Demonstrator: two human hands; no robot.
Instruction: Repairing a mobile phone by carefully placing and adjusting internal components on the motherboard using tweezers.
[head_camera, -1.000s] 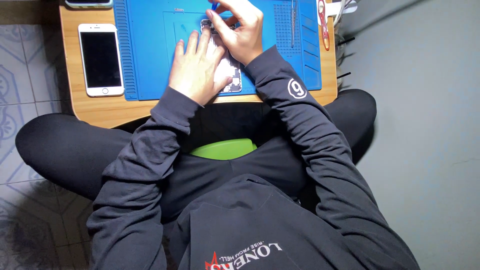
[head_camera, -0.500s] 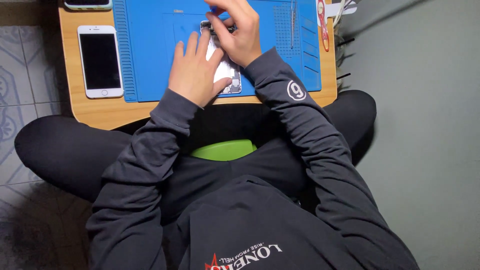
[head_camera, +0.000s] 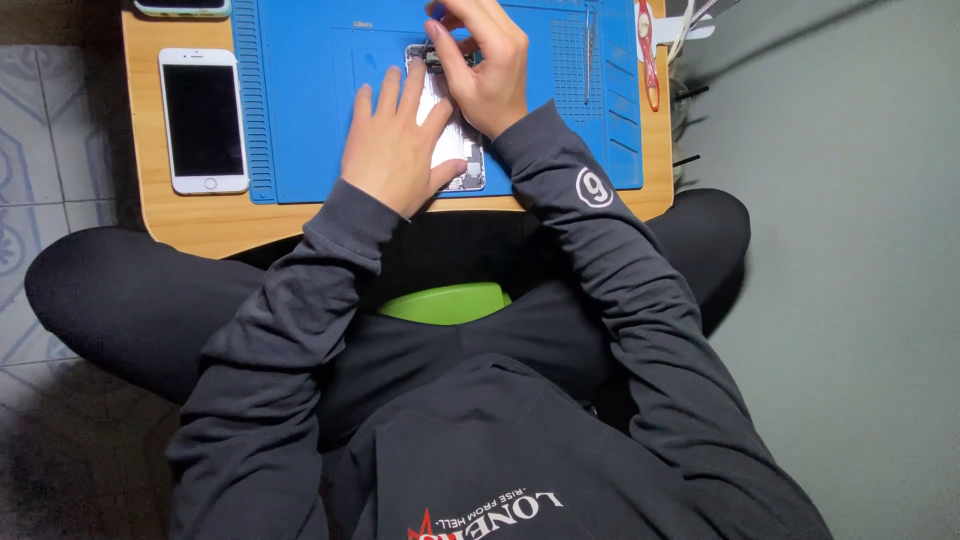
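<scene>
Opened phone sits mid blue mat, insides up. Left hand lies flat on it, fingers spread, pinning it down. Right hand at 12 o'clock of the phone, fingers pinched shut on a small blue-tipped tool. White phone lies at 9 o'clock, on the wood table

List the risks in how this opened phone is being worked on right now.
1. The left hand lies flat on the opened phone; pressing on exposed parts might strain them.
2. The right hand works a blue-tipped tool at the phone's top end; a slip could scratch inner parts.
3. The white phone lies on the bare wooden table beside the blue mat, near the left edge; an elbow could perhaps knock it off.
</scene>
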